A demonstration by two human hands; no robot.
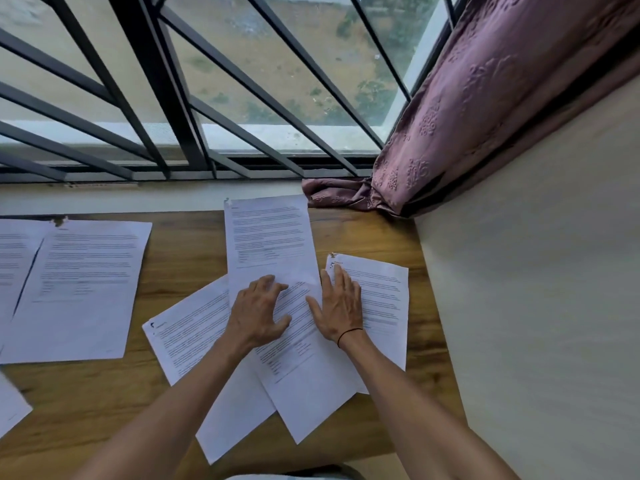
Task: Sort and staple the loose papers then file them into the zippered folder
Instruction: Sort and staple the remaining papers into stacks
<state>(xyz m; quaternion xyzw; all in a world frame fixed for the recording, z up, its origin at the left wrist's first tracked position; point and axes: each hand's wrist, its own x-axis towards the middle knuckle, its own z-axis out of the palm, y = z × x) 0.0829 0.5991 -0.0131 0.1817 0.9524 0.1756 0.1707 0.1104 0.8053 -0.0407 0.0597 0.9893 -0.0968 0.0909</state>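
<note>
Papers fanned in an overlapping pile near the table's right edge, both hands on top. Left hand with fingers bent and spread, tips pressing the lower margin of the tall sheet, nothing gripped; probably dragging or steadying that sheet for sorting. Right hand flat, fingers straight and together, lying across the seam between the middle sheet and the right sheet, holding nothing, likely pinning the pile against sliding. Thin dark band at the right wrist. Outward: tall sheet reaching to the table's far edge, another sheet angled toward the near edge. Separate sheets laid side by side at the far left corner, a dark mark at their top corner, possibly a staple or a tear. Corner of one more page at the left edge. All thin white printed paper, flat, rectangular, limp. Table of warm wood grain, smooth. No stapler or zippered folder in view. Beyond: black window bars, embossed mauve curtain, plain pale wall.
</note>
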